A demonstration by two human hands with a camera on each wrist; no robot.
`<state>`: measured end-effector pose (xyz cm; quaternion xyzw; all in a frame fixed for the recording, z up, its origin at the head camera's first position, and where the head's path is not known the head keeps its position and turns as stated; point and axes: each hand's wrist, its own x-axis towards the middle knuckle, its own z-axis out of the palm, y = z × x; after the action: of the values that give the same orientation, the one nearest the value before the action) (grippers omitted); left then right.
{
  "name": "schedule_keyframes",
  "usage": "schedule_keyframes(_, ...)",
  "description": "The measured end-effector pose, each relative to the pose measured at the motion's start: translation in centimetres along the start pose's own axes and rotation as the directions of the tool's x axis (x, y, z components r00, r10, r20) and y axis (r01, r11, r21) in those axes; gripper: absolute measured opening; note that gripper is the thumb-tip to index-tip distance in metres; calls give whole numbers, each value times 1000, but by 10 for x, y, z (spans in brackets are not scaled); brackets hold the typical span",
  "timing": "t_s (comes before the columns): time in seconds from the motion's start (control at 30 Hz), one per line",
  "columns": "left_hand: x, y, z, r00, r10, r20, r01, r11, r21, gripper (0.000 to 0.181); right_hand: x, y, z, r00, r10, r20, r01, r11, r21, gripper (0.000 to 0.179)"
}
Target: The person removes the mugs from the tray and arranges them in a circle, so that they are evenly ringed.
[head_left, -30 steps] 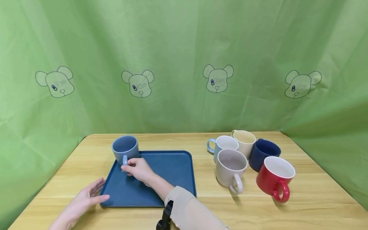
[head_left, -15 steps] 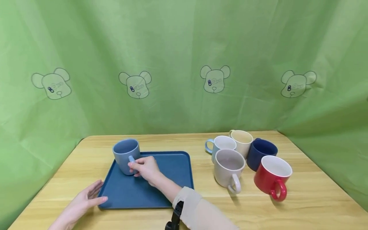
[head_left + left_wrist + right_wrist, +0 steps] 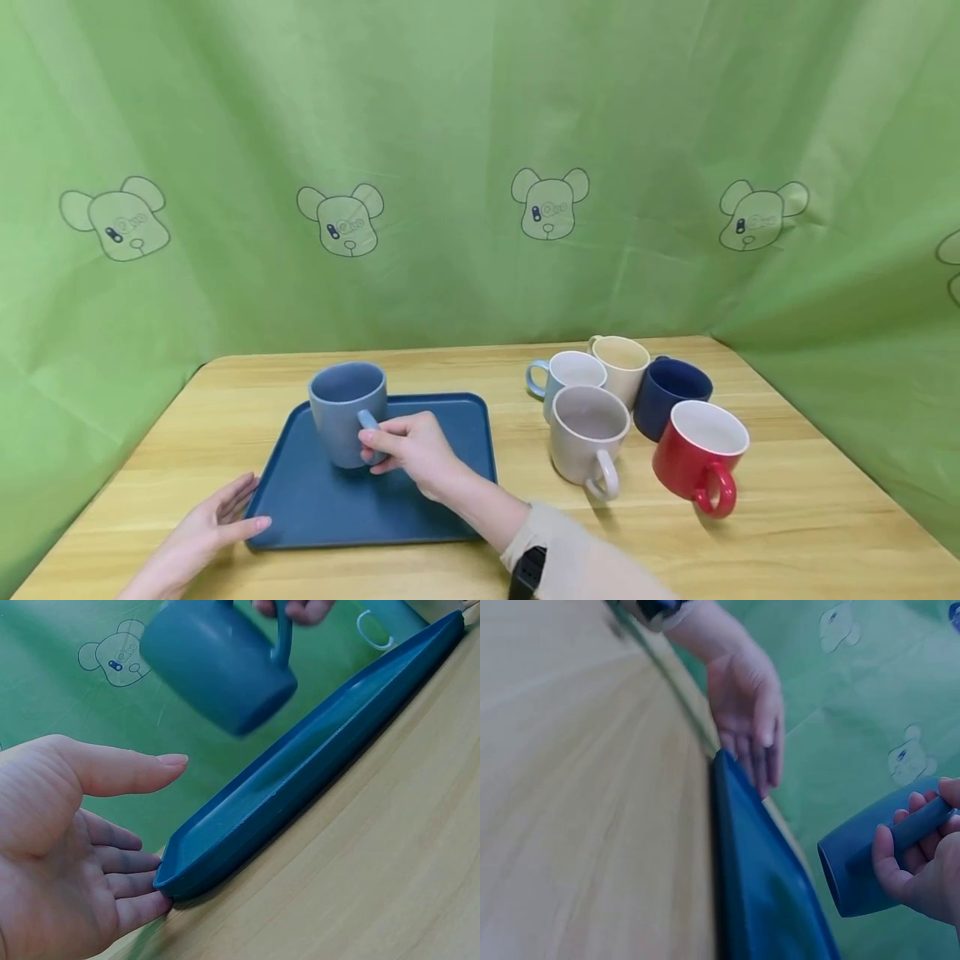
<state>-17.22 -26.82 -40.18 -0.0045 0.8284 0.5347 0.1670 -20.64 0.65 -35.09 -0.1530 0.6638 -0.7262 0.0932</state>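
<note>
My right hand (image 3: 416, 454) grips the handle of a blue-grey mug (image 3: 341, 421) in the head view. The mug hangs upright above the left part of a dark blue tray (image 3: 300, 525); the left wrist view shows a gap between the mug's base (image 3: 259, 705) and the tray. At the tray's near left corner is my left hand (image 3: 198, 525), its fingers straight, fingertips against the tray's edge and thumb held above the rim. In the right wrist view the right fingers (image 3: 922, 855) curl round the handle.
Several mugs stand to the right of the tray: a light blue one (image 3: 555, 392), a cream one (image 3: 626, 375), a navy one (image 3: 667, 400), a grey one (image 3: 588, 437) and a red one (image 3: 693, 458). A green curtain (image 3: 450, 292) hangs behind the wooden table (image 3: 600, 550).
My right hand has carried the blue-grey mug to the right and nearer, from the tray's far left corner to further over the tray. The left hand stays at the tray's corner.
</note>
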Motion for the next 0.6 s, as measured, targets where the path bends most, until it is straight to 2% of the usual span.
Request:
schedule_keyframes(0.13,0,0,0,1000,-10,4,10,1000,-1,85,-14,-15,-11,999,-31,17,31,999,31,24)
schedule_keyframes(0.33,-2,-1,0,999,33,8,-33,999,2,83,-31,-35,-30,993,-107,42,105,993,45,28)
schedule_keyframes(0.6,-3,-2,0,999,34,14,-34,999,-4,83,-60,-60,-63,988,-143,55,142,989,37,35)
